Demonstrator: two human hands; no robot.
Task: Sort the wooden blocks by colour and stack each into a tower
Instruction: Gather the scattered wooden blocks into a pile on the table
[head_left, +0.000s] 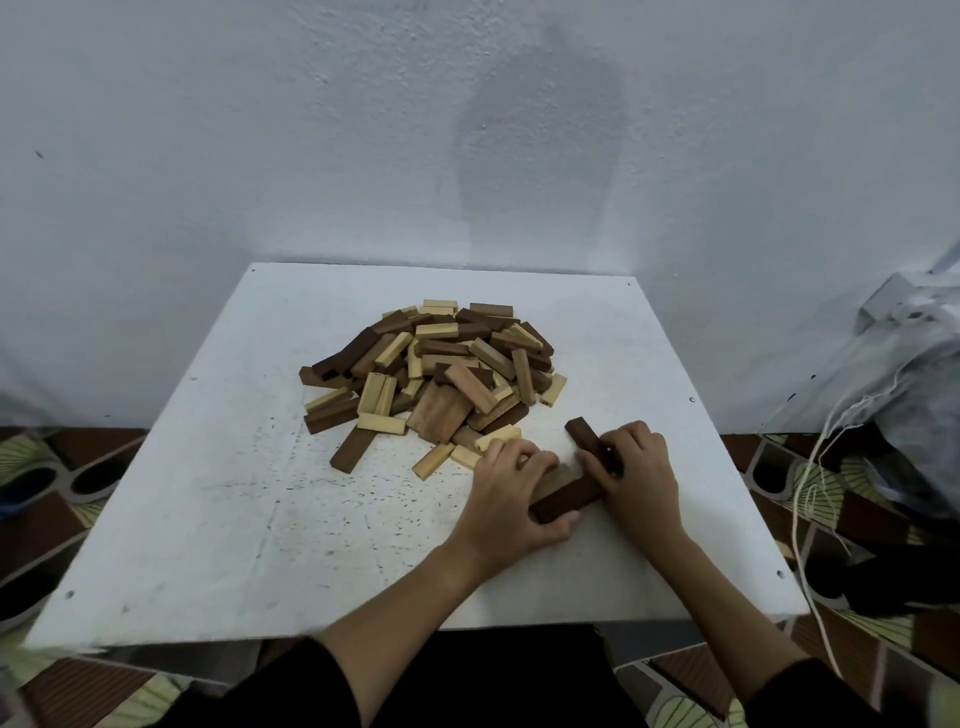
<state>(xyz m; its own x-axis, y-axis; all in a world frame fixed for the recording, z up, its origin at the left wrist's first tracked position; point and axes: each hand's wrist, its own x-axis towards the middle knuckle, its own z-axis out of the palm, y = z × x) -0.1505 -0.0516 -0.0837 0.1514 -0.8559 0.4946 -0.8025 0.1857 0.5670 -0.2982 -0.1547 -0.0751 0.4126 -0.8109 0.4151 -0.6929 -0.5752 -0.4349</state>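
Left hand (511, 491) grips dark brown block (566, 499) lying flat on white table (208, 519), thumb at near end. Right hand (636, 475) pinches second dark block (589, 441), angled toward 11 o'clock, just beside first. Mixed pile of blocks (431, 374) sits at 11 o'clock from hands, mid-table.

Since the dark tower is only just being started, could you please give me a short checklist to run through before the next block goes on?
1. Left hand holds the dark block lying flat on the table: ok.
2. Right hand has a grip on a second dark block: ok.
3. Both held blocks are the same colour: ok.
4. The two blocks are squared to each other: cannot tell, the fingers hide the joint.
5. Building spot stands apart from the mixed pile: not ok, pale blocks lie right beside the left hand.
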